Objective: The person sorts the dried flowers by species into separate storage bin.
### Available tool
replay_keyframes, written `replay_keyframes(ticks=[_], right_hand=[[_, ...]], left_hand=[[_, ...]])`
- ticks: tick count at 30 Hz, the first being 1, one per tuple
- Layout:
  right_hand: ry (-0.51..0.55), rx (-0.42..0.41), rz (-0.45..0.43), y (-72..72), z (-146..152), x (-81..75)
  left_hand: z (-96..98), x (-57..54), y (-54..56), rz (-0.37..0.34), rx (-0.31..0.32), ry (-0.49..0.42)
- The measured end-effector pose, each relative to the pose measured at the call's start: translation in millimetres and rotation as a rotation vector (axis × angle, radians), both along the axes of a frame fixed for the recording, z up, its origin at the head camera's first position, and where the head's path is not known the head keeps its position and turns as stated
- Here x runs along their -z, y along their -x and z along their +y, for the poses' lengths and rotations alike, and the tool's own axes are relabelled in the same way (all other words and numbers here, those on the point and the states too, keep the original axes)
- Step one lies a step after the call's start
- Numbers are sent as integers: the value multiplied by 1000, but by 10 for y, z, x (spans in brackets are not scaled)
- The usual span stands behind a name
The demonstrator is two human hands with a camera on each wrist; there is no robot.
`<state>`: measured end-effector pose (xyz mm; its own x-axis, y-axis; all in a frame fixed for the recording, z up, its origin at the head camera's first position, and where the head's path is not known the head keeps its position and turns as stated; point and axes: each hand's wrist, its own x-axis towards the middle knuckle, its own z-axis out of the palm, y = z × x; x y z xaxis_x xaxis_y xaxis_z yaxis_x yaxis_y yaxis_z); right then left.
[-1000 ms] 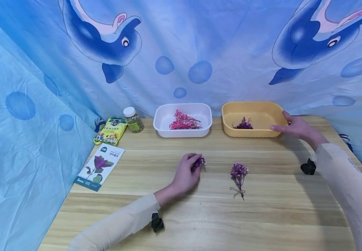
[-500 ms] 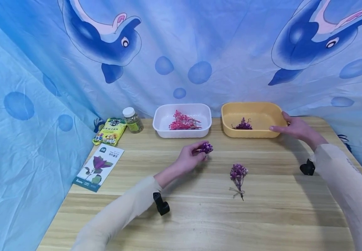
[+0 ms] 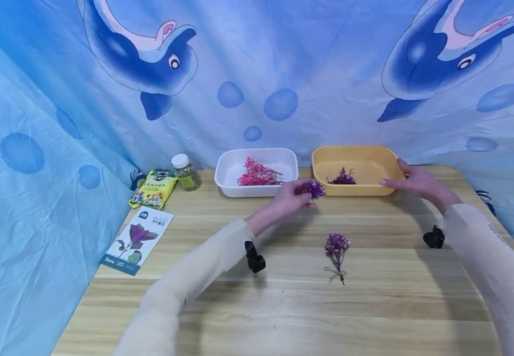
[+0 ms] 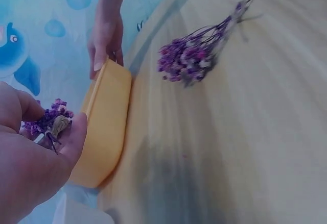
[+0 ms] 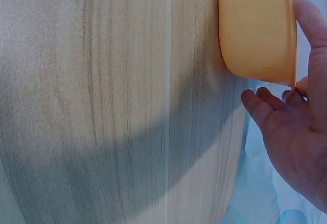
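My left hand (image 3: 286,200) pinches a small tied bunch of purple dried flowers (image 3: 314,190) by the front left corner of the yellow basin (image 3: 372,190). Twine round its stems shows between thumb and fingers in the left wrist view, where the bunch (image 4: 48,120) hangs beside the basin's rim. At the basin's right end my right hand (image 3: 423,185) grips the rim, thumb on the front edge and fingers outside the end wall. Another purple bunch (image 3: 343,176) lies inside that basin, partly hidden by its front wall. A further twine-tied purple bunch (image 3: 337,246) lies on the table.
Left of the yellow basin stands a white basin (image 3: 225,184) holding pink dried flowers (image 3: 258,173). A white-capped jar (image 3: 188,176), a yellow packet (image 3: 155,190) and a flower-picture packet (image 3: 137,239) sit at the left. A dolphin-print curtain (image 3: 319,64) hangs behind the table.
My left hand has carried its purple bunch from mid-table back and to the right, up to the yellow basin. The right hand keeps its place on the basin.
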<state>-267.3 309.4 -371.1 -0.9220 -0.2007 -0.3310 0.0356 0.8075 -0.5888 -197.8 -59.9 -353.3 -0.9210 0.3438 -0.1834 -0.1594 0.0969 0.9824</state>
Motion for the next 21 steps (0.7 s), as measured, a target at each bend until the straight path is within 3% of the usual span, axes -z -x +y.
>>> replay_keyframes(ticks=[12, 15, 20, 21], right_hand=[[13, 9, 9, -10, 13, 21], [16, 12, 13, -1, 2, 28], [20, 9, 24, 27, -11, 47], [23, 9, 28, 33, -13, 48]], left_hand=[[584, -109, 528, 91, -17, 41], [740, -124, 660, 122, -37, 100], [1014, -157, 824, 121, -96, 213], [1068, -157, 851, 108, -104, 202]])
